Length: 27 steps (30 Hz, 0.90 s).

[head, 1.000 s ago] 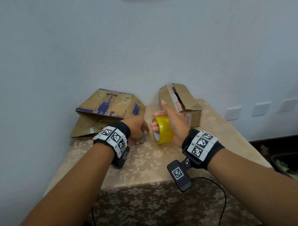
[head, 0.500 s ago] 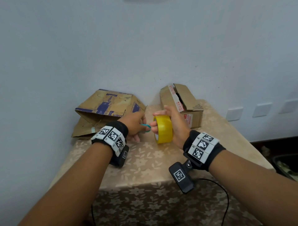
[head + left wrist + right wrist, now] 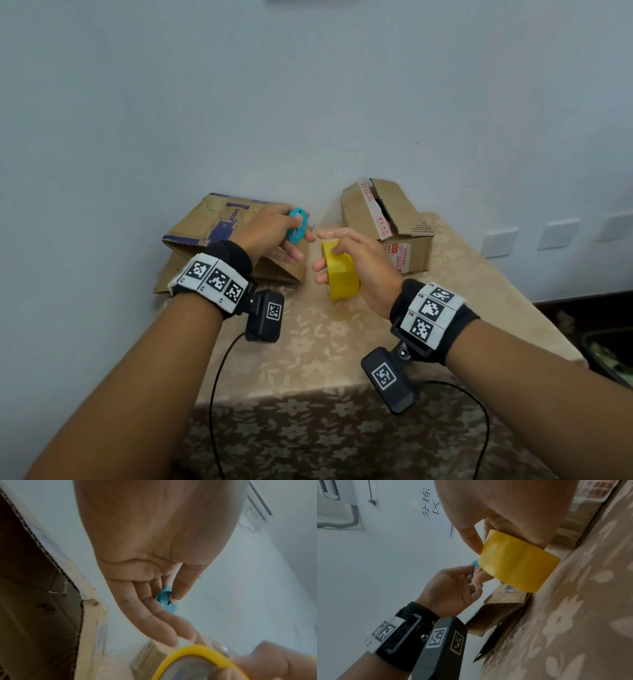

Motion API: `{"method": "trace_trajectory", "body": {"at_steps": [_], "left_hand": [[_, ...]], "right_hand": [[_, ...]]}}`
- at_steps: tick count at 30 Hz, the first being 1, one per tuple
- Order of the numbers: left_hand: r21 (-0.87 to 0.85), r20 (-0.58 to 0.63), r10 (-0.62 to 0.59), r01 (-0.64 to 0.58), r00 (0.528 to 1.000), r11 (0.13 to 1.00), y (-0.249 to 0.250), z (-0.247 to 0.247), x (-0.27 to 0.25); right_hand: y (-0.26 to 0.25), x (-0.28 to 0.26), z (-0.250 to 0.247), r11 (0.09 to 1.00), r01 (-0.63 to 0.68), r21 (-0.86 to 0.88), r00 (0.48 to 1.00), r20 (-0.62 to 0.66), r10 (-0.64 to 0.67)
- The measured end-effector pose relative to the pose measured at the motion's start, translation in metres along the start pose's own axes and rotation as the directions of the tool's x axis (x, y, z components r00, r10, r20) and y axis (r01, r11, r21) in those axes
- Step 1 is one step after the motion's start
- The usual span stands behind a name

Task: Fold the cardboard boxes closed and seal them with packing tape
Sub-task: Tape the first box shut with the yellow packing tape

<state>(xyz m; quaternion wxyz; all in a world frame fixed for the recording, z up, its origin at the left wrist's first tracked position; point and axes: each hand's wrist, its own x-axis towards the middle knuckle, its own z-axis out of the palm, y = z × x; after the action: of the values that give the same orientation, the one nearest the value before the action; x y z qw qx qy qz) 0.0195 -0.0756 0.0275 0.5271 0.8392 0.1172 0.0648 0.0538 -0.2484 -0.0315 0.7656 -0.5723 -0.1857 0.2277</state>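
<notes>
Tape roll (image 3: 340,272) gripped on edge in the right hand (image 3: 359,260), fingers curled through its core, freeing the rim for peeling. Left hand (image 3: 270,234) pinches a small teal cutter (image 3: 296,225) between thumb and fingers, close beside the roll. Two cardboard boxes, printed box (image 3: 219,233) and smaller box (image 3: 387,222), wait unsealed along the table's (image 3: 308,353) far edge, against the wall.

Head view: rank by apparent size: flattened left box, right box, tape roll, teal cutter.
1. Flattened left box, partly hidden by the left hand.
2. Right box; the gap is modest.
3. Tape roll, in the right hand.
4. Teal cutter.
</notes>
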Motion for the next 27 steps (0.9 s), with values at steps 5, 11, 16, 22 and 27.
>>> {"method": "trace_trajectory", "body": {"at_steps": [5,11,16,22,27], "left_hand": [[-0.133,0.041,0.026,-0.02,0.999,0.991,0.003,-0.003,-0.003],[-0.113,-0.046,0.109,-0.113,0.993,0.987,0.003,-0.003,-0.001],[-0.156,-0.128,0.132,-0.151,0.983,0.976,0.005,-0.006,-0.002],[-0.246,-0.069,0.165,-0.178,0.984,0.953,-0.002,-0.002,-0.01],[-0.3,-0.098,0.149,-0.172,0.984,0.938,-0.018,0.008,-0.012]], "right_hand": [[0.002,0.002,-0.001,0.999,0.011,0.038,1.0,0.025,-0.012],[0.006,0.005,-0.001,0.999,0.049,0.001,0.996,0.081,-0.048],[0.01,0.007,-0.003,0.996,0.083,0.026,0.991,0.107,-0.085],[0.014,0.011,-0.003,0.996,0.086,0.009,0.988,0.13,-0.087],[0.016,0.014,-0.005,0.998,0.067,0.023,0.992,0.102,-0.069]]}}
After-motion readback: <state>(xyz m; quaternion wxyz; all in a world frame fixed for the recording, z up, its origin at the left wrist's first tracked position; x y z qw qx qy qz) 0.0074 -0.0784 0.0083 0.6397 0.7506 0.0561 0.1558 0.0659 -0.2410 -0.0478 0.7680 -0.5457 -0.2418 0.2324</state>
